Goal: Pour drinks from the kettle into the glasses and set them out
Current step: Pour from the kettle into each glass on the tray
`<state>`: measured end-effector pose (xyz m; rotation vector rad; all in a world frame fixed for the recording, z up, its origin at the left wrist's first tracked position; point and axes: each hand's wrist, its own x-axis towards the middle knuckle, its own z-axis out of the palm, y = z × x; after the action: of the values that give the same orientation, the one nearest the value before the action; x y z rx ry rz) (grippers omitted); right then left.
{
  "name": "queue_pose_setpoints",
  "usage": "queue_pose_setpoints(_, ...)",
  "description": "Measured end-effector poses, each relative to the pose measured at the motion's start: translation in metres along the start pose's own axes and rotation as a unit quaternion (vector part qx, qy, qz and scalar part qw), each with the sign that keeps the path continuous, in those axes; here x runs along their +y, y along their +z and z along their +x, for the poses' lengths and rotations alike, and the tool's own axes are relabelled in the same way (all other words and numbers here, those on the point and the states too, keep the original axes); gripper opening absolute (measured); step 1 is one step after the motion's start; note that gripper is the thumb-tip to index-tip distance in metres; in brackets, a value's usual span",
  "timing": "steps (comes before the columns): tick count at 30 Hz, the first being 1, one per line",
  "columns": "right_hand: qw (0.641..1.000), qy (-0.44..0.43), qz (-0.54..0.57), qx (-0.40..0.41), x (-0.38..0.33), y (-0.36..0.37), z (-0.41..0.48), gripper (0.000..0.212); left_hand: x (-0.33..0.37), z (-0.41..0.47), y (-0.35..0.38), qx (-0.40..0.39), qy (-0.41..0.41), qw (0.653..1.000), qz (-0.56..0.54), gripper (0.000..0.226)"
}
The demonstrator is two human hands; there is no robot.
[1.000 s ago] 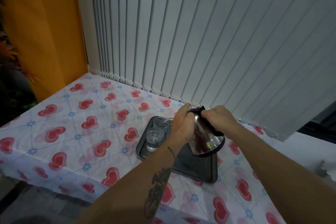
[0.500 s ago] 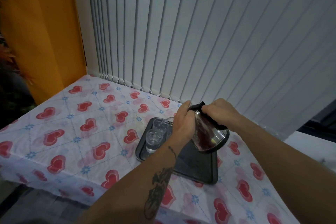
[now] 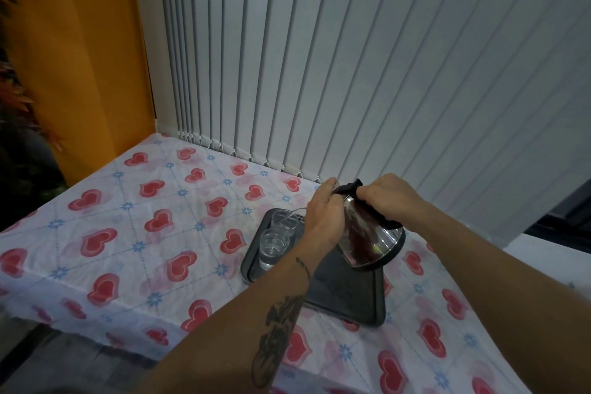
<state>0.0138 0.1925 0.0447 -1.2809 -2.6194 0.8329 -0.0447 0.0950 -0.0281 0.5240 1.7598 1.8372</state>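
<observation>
A shiny steel kettle with a black handle is tilted to the left above a dark tray. My right hand grips its handle from above. My left hand presses against the kettle's lid and front. A thin clear stream runs from the spout into the far glass. A second glass with clear liquid stands just in front of it, both at the tray's left end.
The table carries a white cloth with red hearts. White vertical blinds hang right behind the tray. An orange wall stands at the left. The table's near edge drops off at the lower left.
The kettle has tipped a little further to the left while both hands keep their hold. The view has shifted slightly.
</observation>
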Motion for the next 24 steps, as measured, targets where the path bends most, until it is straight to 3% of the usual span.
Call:
queue_pose_setpoints(10, 1.000, 0.000, 0.011, 0.001, 0.0011, -0.0016, -0.0028, 0.032, 0.0031, -0.0047, -0.0011, -0.013, 0.000, 1.000, 0.006, 0.067)
queue_pose_setpoints(18, 1.000, -0.003, 0.020, -0.001, 0.0057, -0.0025, -0.0052, 0.032, 0.0017, -0.0055, 0.0002, -0.009, 0.005, 1.000, -0.006, 0.054)
queue_pose_setpoints(24, 1.000, -0.003, 0.024, -0.003, 0.0095, -0.0029, -0.0063, 0.031, -0.0003, -0.0069, 0.0025, -0.007, -0.003, 1.000, -0.008, 0.060)
